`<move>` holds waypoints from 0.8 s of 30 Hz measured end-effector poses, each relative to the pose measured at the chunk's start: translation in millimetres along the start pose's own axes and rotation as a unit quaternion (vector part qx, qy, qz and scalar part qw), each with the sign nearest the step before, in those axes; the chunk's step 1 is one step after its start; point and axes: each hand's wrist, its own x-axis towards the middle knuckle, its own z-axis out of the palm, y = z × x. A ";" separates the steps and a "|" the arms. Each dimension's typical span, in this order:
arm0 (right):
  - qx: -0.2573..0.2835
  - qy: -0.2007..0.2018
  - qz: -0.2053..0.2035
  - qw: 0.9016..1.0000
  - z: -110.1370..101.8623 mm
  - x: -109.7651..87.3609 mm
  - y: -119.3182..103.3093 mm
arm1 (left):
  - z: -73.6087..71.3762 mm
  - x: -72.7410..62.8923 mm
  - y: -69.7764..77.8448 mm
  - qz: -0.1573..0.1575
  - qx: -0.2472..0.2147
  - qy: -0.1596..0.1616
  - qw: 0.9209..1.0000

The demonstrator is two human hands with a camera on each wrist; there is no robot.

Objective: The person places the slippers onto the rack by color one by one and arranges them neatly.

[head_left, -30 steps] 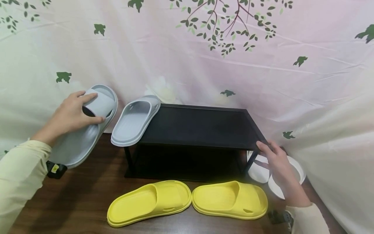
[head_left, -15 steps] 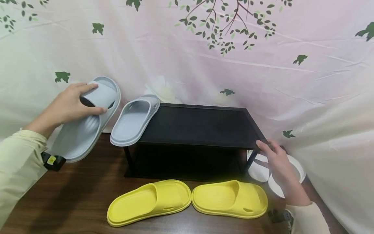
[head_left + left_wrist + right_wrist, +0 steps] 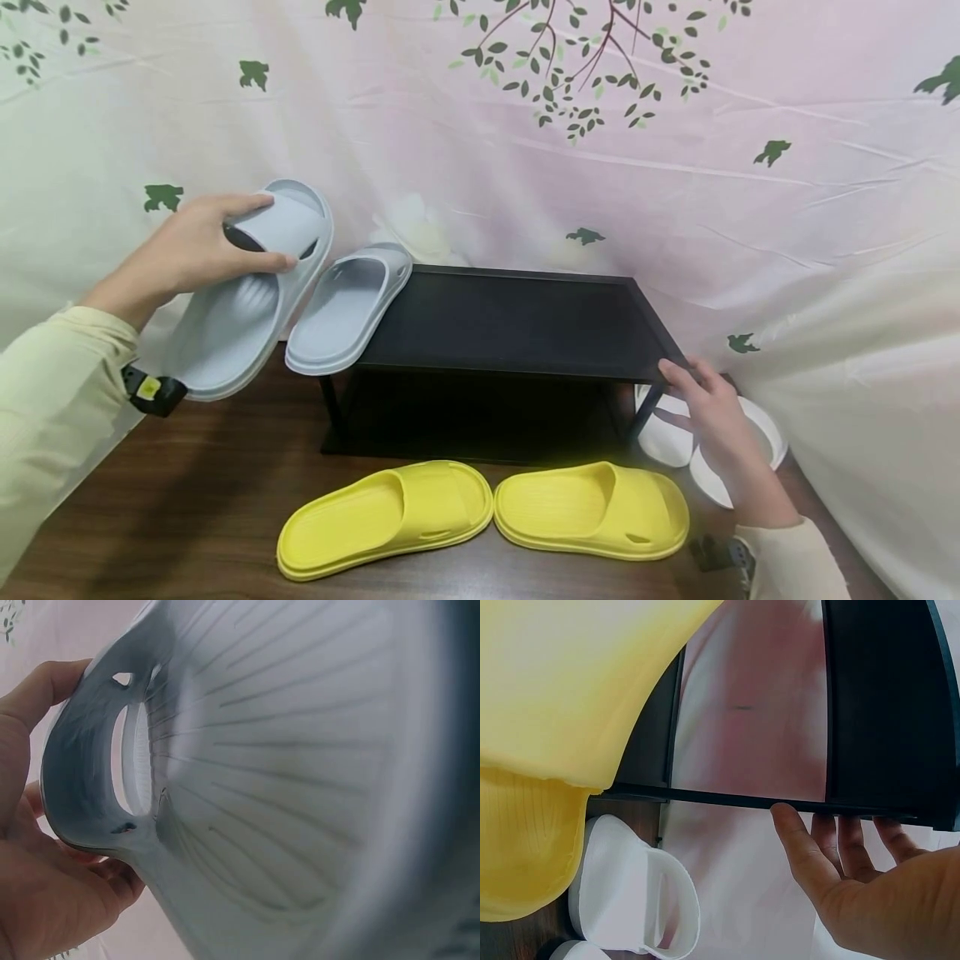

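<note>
Slipper [image 3: 232, 329], grey and tilted, hangs aloft in the head view, your left hand [image 3: 191, 250] pinching its strap [image 3: 285, 225] just left of its mate [image 3: 337, 317] on the black rack [image 3: 517, 321]; yellow slippers [image 3: 435, 508] lie in front. Left wrist: your thumb and fingers clamp that strap. Right wrist: your right hand [image 3: 889, 896], fingers fairly straight, touches the rack's edge, white slippers [image 3: 615, 885] nearby.
</note>
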 end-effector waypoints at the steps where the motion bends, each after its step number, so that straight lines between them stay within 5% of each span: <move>1: 0.000 0.000 0.000 1.000 -0.1 0.0 0.2 | 0.5 1.4 2.8 0.006 0.000 0.000 1.000; 24: -0.007 0.002 -0.007 1.000 -0.4 1.7 0.9 | 19.9 23.3 65.3 0.048 -0.017 -0.026 0.998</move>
